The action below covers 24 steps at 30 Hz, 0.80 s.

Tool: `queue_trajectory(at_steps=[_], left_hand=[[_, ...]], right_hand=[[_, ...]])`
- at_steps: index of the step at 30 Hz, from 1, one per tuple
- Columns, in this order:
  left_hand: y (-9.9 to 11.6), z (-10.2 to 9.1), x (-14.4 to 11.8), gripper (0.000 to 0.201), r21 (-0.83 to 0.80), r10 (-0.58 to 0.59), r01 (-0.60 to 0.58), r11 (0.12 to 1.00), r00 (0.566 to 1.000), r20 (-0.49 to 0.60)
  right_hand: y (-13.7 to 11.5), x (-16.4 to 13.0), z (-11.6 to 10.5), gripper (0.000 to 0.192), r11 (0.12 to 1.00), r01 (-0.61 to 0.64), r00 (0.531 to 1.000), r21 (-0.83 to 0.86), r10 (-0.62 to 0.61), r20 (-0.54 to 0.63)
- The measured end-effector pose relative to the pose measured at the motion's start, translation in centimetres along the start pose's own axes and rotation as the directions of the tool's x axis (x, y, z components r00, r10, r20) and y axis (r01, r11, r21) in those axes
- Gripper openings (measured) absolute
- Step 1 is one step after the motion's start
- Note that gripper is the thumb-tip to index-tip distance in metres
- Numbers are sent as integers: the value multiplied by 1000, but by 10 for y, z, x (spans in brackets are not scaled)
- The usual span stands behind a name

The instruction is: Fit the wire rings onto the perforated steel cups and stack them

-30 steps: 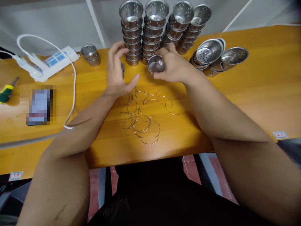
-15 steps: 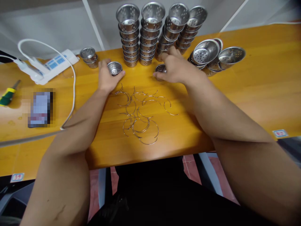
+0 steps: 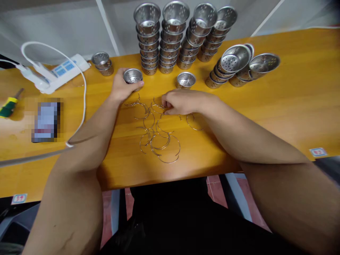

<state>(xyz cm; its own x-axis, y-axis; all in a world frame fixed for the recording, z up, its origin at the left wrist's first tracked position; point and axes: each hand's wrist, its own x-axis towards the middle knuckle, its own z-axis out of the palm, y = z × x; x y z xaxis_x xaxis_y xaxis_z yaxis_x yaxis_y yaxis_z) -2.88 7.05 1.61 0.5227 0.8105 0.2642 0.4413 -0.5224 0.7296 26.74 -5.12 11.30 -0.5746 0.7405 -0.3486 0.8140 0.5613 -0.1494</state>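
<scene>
Left hand (image 3: 120, 86): we grasp perforated steel cup (image 3: 133, 75), upright, at eleven o'clock of loose curved wires (image 3: 160, 147). Right hand (image 3: 184, 101): fingers curled at wires' upper edge; whether we pinch one, cannot tell. Second steel cup (image 3: 186, 80) stands ungripped at right hand's twelve o'clock. Step in hand looks like taking up single wire; next move seems to call for fine pinch, clear of overlapping neighbours.

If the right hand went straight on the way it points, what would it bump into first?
Most likely the right hand would meet the curved wires just ahead; whether it already touches one is unclear.
</scene>
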Motion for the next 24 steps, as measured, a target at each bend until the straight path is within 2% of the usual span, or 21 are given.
queue_trajectory(at_steps=[3, 8, 14, 20, 22, 24], left_hand=[[-12, -1, 2, 98, -20, -143, 142, 990, 988, -56], [-38, 1, 6, 93, -27, -64, 60, 998, 982, -177], [-33, 3, 1, 90, -68, -43, 30, 997, 979, -199], [-41, 10, 5, 92, -73, -45, 21, 997, 935, -352], [-40, 10, 4, 93, -53, -40, 24, 998, 944, -327], [-36, 8, 1, 95, 2, -40, 41, 999, 973, -227]], right_hand=[[-9, -1, -2, 22, 999, -26, 1000, -31, 26, 16], [-20, 0, -1, 21, 998, -22, 1000, -65, 24, 18], [-16, 2, 1, 19, 999, 9, 1000, -48, -10, -22], [1, -3, -6, 18, 995, 25, 996, 93, -17, -89], [5, -4, -7, 20, 993, 22, 994, 120, -10, -106], [8, -4, -8, 21, 989, 31, 992, 145, -13, -122]])
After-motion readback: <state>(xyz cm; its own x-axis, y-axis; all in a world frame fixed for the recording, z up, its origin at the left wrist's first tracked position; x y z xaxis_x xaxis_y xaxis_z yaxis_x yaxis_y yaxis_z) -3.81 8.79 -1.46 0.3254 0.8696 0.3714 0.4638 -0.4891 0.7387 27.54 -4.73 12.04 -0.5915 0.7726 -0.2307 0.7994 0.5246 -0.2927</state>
